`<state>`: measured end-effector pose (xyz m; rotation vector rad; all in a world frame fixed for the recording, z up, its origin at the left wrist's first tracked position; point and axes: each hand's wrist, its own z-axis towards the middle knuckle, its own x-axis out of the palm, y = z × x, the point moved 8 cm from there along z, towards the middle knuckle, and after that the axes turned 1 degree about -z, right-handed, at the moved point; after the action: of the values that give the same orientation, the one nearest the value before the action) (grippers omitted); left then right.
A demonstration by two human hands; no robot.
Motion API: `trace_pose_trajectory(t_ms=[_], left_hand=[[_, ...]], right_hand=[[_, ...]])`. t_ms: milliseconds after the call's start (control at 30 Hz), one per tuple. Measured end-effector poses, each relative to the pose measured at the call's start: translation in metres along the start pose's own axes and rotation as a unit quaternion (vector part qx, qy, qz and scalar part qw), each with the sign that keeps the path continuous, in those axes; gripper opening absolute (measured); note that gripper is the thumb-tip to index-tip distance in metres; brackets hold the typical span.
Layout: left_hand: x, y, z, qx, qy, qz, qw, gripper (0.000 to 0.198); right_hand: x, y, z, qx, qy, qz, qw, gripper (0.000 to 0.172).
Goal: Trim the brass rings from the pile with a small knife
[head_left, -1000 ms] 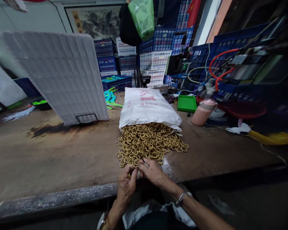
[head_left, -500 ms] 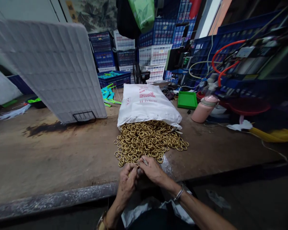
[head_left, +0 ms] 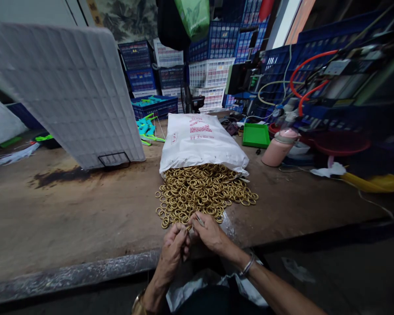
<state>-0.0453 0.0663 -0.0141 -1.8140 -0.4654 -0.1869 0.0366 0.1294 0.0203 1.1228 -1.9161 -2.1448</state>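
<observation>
My left hand (head_left: 174, 245) is closed at the table's front edge, its thumb and fingertips pinching a small brass-coloured ring (head_left: 188, 227). Right beside it my right hand (head_left: 209, 231) is closed on a slim metal tool (head_left: 200, 220), whose kind I cannot make out; its fingertips meet the ring. Just beyond both hands lies a heap of brass-coloured rings (head_left: 197, 192), spilling from the mouth of a white woven sack (head_left: 200, 144) with red print. A few rings lie loose at the heap's left and right sides.
A white ribbed panel (head_left: 68, 92) stands on a black wire stand (head_left: 114, 159) at left. Turquoise and green plastic pieces (head_left: 147, 129) lie behind it. At right are a green tray (head_left: 256, 135), a pink bottle (head_left: 279, 148) and a machine with orange hoses (head_left: 298, 83). Stacked crates (head_left: 210, 72) fill the back.
My hands stay together at nearly the same spot, with fingers slightly shifted around the ring. My left-hand fingers have turned a little. The heap and sack look the same.
</observation>
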Motion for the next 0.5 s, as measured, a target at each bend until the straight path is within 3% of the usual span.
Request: trace_pose_trajectory(t_ms=[100, 200, 300, 500], left_hand=[[0.0, -0.001, 0.0, 0.005, -0.008, -0.01, 1.0, 0.033], [0.001, -0.003, 0.001, 0.017, 0.001, -0.013, 1.0, 0.034], [0.0, -0.004, 0.001, 0.026, 0.002, -0.002, 1.0, 0.034], [-0.005, -0.001, -0.001, 0.024, -0.012, 0.03, 0.999, 0.033]], right_hand=[[0.001, 0.0, -0.007, -0.036, -0.004, -0.151, 0.988, 0.015], [0.008, 0.002, -0.015, -0.055, 0.027, -0.25, 0.966, 0.027], [0.01, 0.007, -0.02, -0.046, 0.052, -0.288, 0.955, 0.033], [0.006, 0.017, -0.02, -0.032, 0.055, -0.314, 0.947, 0.03]])
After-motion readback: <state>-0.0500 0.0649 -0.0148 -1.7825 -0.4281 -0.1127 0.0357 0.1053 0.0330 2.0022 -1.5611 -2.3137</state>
